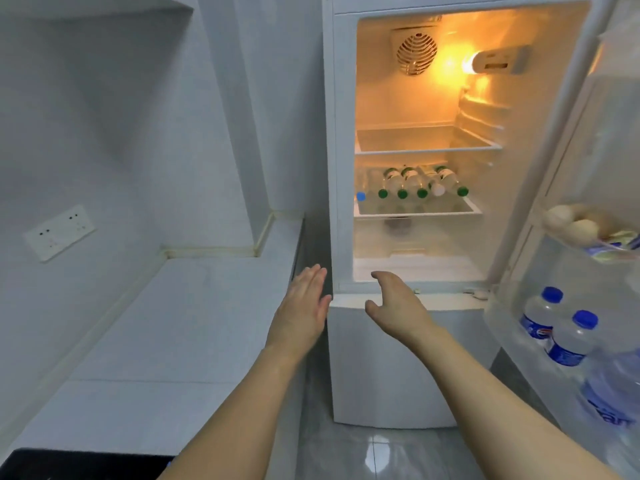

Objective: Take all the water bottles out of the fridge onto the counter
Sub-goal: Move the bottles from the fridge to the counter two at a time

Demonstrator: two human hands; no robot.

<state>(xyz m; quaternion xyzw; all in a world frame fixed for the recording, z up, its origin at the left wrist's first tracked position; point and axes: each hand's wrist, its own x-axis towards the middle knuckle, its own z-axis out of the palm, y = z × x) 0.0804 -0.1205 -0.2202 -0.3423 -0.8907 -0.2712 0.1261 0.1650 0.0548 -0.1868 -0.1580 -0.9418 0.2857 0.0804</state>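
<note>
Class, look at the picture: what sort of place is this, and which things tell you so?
Most likely a small home kitchen: an open fridge with water bottles on a shelf, a counter beside it, and a wall socket.

home kitchen, open fridge (415, 140), tiled counter (180, 327)

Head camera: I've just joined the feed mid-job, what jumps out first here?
The open fridge glows orange from its inside lamp, and a row of bottles lies on its middle shelf, caps toward you. Two blue-capped bottles stand in the door rack at lower right, with eggs in the rack above. Both hands, left hand and right hand, reach forward holding nothing, beside the counter.
</note>
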